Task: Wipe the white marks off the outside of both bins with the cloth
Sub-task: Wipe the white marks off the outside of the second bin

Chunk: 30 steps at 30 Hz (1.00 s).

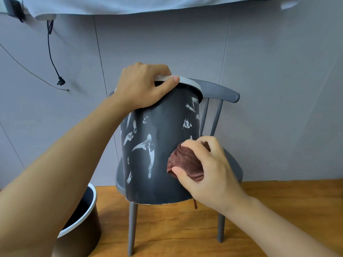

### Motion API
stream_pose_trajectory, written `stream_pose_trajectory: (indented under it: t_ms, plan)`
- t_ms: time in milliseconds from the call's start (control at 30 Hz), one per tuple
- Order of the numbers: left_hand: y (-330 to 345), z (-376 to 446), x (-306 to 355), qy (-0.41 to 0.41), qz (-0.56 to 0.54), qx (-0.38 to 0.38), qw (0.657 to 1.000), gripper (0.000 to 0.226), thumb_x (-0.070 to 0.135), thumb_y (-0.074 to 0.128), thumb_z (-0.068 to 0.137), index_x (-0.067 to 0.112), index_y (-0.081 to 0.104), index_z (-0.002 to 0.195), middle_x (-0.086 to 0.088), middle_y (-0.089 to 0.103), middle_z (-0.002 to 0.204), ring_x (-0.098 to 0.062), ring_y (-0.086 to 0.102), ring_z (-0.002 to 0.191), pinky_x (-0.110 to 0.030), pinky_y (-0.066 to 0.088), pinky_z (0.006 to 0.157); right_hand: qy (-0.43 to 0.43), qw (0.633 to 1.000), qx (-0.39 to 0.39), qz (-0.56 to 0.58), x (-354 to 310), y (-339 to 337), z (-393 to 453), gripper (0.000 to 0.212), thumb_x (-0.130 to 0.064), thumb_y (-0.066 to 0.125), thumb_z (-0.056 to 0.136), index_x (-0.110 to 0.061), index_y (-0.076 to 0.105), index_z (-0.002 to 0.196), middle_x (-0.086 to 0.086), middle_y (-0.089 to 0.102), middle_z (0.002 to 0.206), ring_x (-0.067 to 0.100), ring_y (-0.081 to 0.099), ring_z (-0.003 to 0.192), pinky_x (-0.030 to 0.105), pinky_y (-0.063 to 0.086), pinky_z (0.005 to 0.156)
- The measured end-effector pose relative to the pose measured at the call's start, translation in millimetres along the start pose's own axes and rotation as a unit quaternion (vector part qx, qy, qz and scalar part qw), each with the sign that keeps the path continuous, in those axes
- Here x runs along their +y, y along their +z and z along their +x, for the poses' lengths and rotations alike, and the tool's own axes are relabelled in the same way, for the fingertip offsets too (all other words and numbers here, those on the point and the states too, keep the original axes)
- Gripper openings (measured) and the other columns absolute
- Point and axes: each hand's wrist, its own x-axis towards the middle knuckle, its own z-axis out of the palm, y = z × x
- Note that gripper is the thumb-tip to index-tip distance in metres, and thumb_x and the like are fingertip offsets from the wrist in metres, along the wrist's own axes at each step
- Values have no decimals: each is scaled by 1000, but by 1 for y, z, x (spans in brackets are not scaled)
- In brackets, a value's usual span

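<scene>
A black bin (pixel 159 182) with a pale rim stands on a grey chair, tilted toward me. White smears cover its left and upper right side. My left hand (pixel 143 86) grips the rim at the top, thumb over the edge. My right hand (pixel 206 169) holds a bunched dark red cloth (pixel 185 164) pressed against the bin's lower right side. A second black bin (pixel 81 219) with a pale rim stands on the floor at lower left, partly hidden by my left forearm.
The grey chair (pixel 220 89) stands on a wooden floor (pixel 176 229) against a pale grey wall. A black cable (pixel 52 58) with a plug hangs on the wall at upper left. Pale cloth hangs along the top edge.
</scene>
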Motion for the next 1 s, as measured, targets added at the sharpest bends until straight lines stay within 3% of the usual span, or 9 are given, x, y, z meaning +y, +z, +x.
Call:
stream_pose_trajectory:
  t_ms: [100,267,400,533,667,833,1000]
  plan:
    - [2,1,6,13,-3,2,1000,43,62,47,95,27,71,95,2,61,66,-25,53,66,-38,48,64,-11,1000,4,-17,-1,1,-5,43,-53,65,85,-36,55,123,-7,41,114,13,51,101,25,58,75]
    - [4,4,-1,-8,-4,-6,1000,43,64,47,95,29,72,97,3,61,67,-27,55,69,-39,51,67,-50,997,-53,-1,3,0,-26,27,-38,71,81,-24,64,102,-5,43,101,11,53,82,26,54,62]
    - [3,3,-6,-19,-6,-6,1000,43,66,45,94,31,72,98,3,63,68,-26,57,70,-42,52,70,-40,997,-73,7,3,-4,-25,19,-37,72,82,-25,64,95,-6,46,96,13,55,79,31,52,61]
    - [2,2,-6,-15,-13,-2,1000,43,66,45,94,32,72,98,3,66,71,-26,58,72,-43,52,70,14,999,-9,51,6,-9,-1,30,-41,76,85,-33,57,107,-15,49,103,4,57,92,16,52,70]
    - [3,2,-1,4,-5,-3,1000,44,66,45,95,32,72,99,3,66,71,-27,58,71,-42,52,68,40,997,27,51,13,-10,20,33,-47,75,86,-35,60,112,-12,50,106,-2,55,99,3,45,75]
    - [6,4,-8,-11,-3,-12,1000,43,65,45,95,32,72,101,4,67,75,-26,59,76,-42,52,72,-38,998,-16,57,21,-2,-5,26,-31,81,84,-23,69,107,-6,51,104,10,59,92,18,54,69]
    - [7,5,-12,-25,-14,-6,1000,42,64,47,94,32,73,100,2,67,75,-28,60,77,-45,52,73,-75,994,-65,52,27,-2,-36,21,-30,78,83,-22,70,101,-7,49,99,14,58,82,28,53,65]
